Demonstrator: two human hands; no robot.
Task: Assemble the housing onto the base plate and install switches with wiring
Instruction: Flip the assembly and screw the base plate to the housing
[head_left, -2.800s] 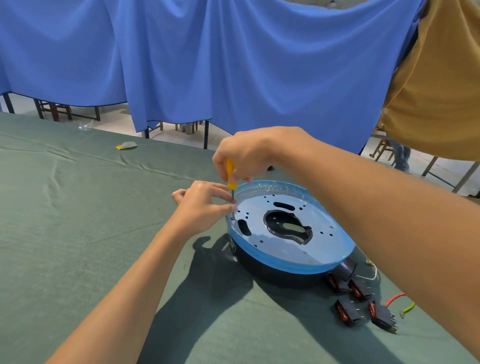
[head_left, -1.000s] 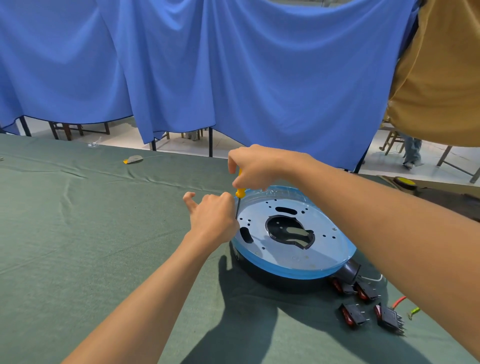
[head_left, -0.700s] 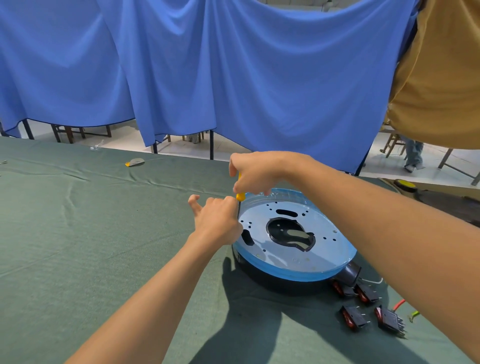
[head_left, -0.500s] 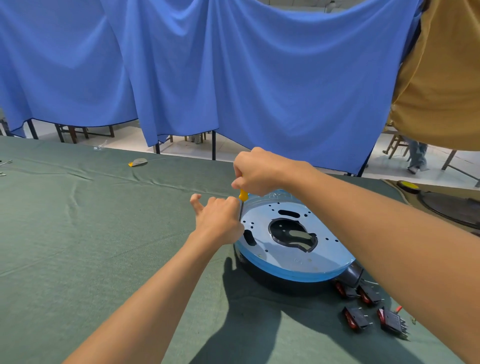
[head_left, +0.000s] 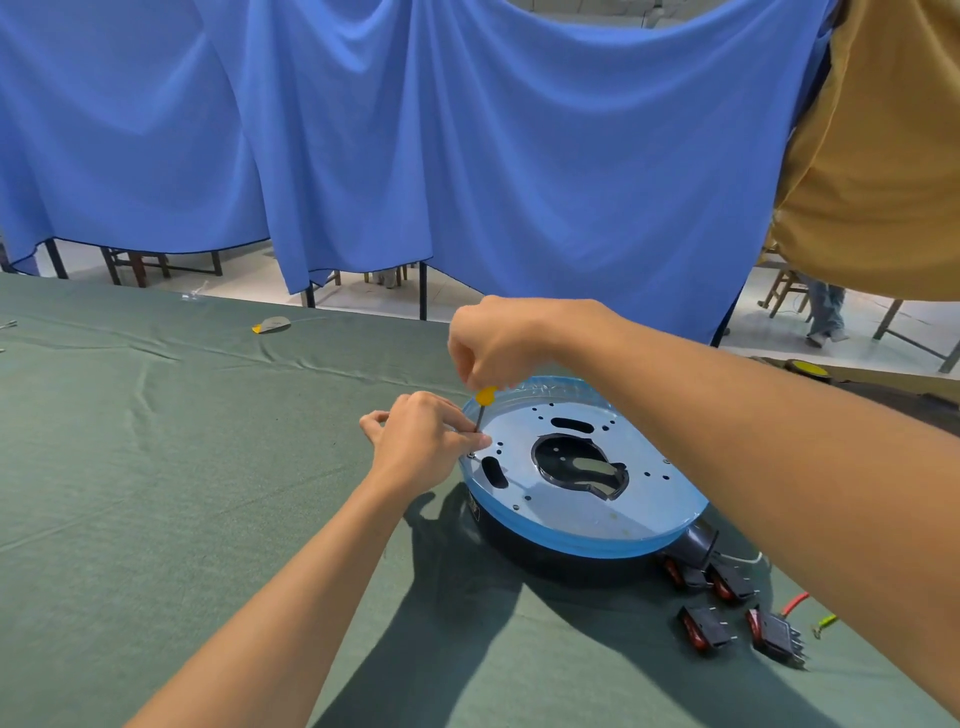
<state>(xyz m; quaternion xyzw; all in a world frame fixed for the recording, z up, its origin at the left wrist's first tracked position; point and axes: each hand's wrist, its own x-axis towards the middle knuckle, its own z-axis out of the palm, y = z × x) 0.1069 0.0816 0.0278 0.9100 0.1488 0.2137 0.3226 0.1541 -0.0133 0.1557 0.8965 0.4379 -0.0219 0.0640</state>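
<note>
Switches: black rocker switches (head_left: 706, 629) with red faces lie loose on the worktop at the near right, beside red and green wire ends (head_left: 795, 603).
Housing: a low black housing (head_left: 545, 556) sits just beyond the switches, under the base plate.
Base plate: a round plate in blue film (head_left: 582, 499) lies flat on top of the housing, holes and cut-outs facing up.
Left hand: the left hand (head_left: 421, 447) pinches the screwdriver shaft low down, at the plate's left edge.
Right hand: the right hand (head_left: 498, 348) is clenched round the top of the yellow-handled screwdriver (head_left: 483, 410), which stands nearly upright.
Step in hand: apparently driving a screw (head_left: 471, 455) that fastens plate to housing; the switches look not yet installed.
Next move: likely turning with steady downward pressure, keeping the tip seated.
Worktop: wrinkled green cloth (head_left: 156, 467); a small yellow-and-grey item (head_left: 270, 326) lies far off.
Room: blue curtains (head_left: 467, 156) hang behind, an ochre cloth (head_left: 883, 156) at right, chair legs below.
</note>
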